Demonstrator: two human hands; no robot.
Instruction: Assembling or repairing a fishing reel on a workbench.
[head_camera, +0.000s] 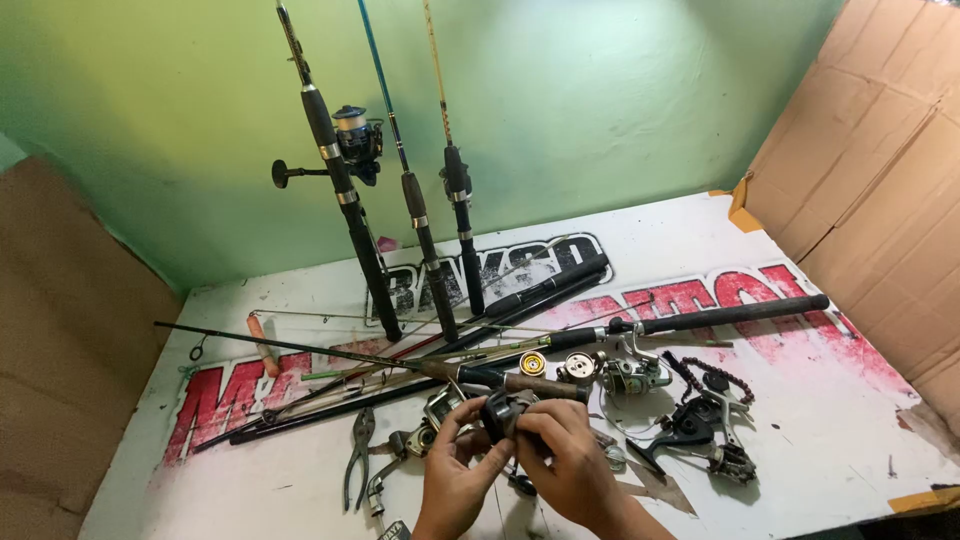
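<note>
My left hand (457, 485) and my right hand (573, 462) meet over the near middle of the white table (820, 420). Together they grip a small dark fishing reel part (503, 413), fingers of both hands wrapped around it. Just beyond the hands lies a fishing rod (545, 386) with a cork grip. A silver spinning reel (632, 374) on a black-handled rod (720, 316) rests to the right of it. Loose reel pieces sit around my hands, partly hidden by them.
Three fishing rods (345, 200) lean upright against the green wall, one with a reel (357, 135). Several rod sections lie across the table. Pliers (358, 455) lie at left, a black disassembled reel (700, 430) at right. Cardboard sheets (880, 170) flank both sides.
</note>
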